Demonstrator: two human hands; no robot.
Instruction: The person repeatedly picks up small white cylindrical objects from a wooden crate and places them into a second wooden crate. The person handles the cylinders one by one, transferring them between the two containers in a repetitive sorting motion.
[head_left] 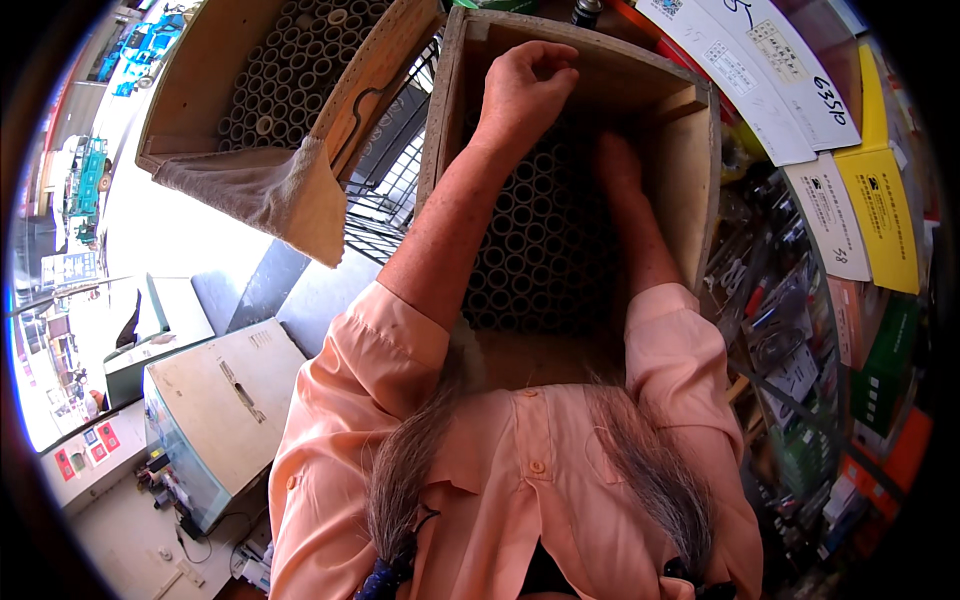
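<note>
Partly lost in shadow, the right hand (617, 162) reaches down inside the wooden box (685, 190) at the upper centre of the frame, near its right wall; its fingers fade into the dark, so I cannot tell how far open they are or whether they grip anything. The left hand (530, 90) is easier to read: it is raised over the box's upper part, fingers half curled, a small gap between thumb and forefinger, and nothing visible in its hold. Below and between the forearms, the pale tubes (530, 240) stand packed on end in the box, their round mouths making a honeycomb of thin-walled rings; towards the upper and right parts of the bundle they sink into blackness, and the left forearm covers some along that side. The box has plain, scuffed plank walls with a thick rim. At the upper left, a second wooden box (185, 80), cut off by the top edge, holds more upright tubes (300, 75), and a limp, coarse grey-beige cloth (260, 190) droops over its lower edge. Thin metal wires form a rack (385, 200) between the boxes, mostly covered. Flat white cards (760, 70) and a glossy yellow packet (880, 210) curve along the upper right, above a dim clutter too jumbled to sort out. Long grey hair (415, 480) hangs over the soft peach shirt (535, 460) at bottom centre.
</note>
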